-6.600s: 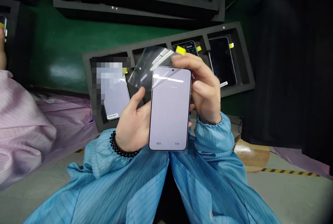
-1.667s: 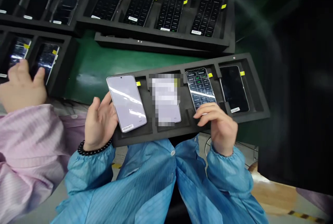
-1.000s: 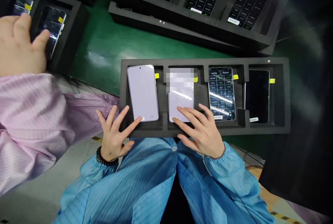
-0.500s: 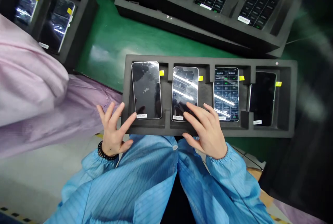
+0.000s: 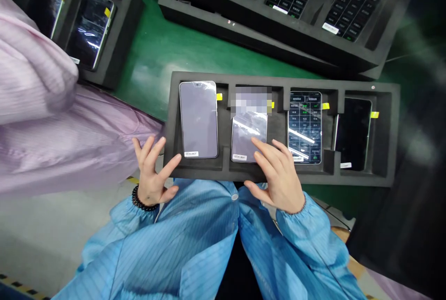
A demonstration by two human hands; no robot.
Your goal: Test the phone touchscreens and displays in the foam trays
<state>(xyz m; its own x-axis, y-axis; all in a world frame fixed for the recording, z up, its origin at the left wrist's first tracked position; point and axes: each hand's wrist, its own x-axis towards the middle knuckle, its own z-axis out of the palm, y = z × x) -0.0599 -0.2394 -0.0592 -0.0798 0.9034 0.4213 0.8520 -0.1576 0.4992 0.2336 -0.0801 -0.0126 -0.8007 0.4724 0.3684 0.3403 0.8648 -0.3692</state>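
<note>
A co-worker's pink sleeve (image 5: 35,105) lies at 9 o'clock. At 12 o'clock, a foam tray (image 5: 209,170) on the green bench (image 5: 153,54) has all four slots filled: first phone (image 5: 198,119), second phone (image 5: 249,137), third phone (image 5: 304,126), fourth phone (image 5: 353,133). The open left hand (image 5: 153,170) touches the tray's near edge. The open right hand (image 5: 278,174) rests on the second phone, gripping nothing.
</note>
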